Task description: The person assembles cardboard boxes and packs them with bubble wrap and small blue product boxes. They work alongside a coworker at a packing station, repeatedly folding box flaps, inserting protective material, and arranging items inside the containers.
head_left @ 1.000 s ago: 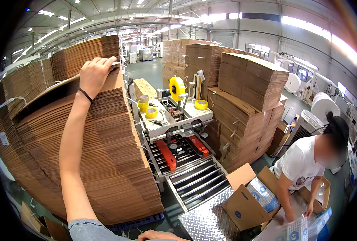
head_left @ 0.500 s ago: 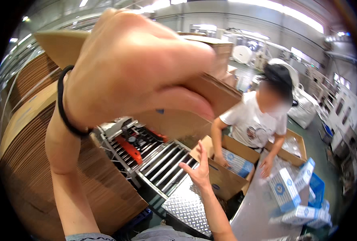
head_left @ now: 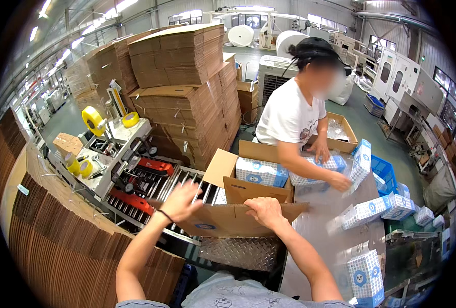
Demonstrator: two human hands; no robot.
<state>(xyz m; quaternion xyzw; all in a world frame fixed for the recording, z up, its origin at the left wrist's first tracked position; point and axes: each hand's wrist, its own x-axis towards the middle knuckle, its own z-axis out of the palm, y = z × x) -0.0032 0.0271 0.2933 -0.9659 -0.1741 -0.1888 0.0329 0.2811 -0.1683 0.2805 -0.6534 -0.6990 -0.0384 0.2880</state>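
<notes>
In front of me stands a brown cardboard carton [head_left: 233, 229], seen mostly as a folded panel with a blue mark. My right hand [head_left: 267, 211] grips its upper edge, fingers bent over it. At the carton's left end is my left hand [head_left: 181, 201], fingers stretched out, with a black band at the wrist. Whether its palm touches the cardboard is hard to see. Just beyond, an open carton [head_left: 253, 193] holds blue-and-white packs [head_left: 261, 172]. A person [head_left: 292, 115] in a white shirt handles more packs beside it.
Flat cardboard stacks [head_left: 69, 246] rise at my left, others [head_left: 187, 102] behind. A roller conveyor [head_left: 174, 182] with red parts and yellow tape rolls [head_left: 92, 119] lies front left. A metal table [head_left: 315, 246] carries packs on the right, near a blue crate [head_left: 384, 172].
My left hand has come down from close before the camera, and the cardboard now stands low before me. My right hand, open before, has closed on its upper edge. The person leans further right.
</notes>
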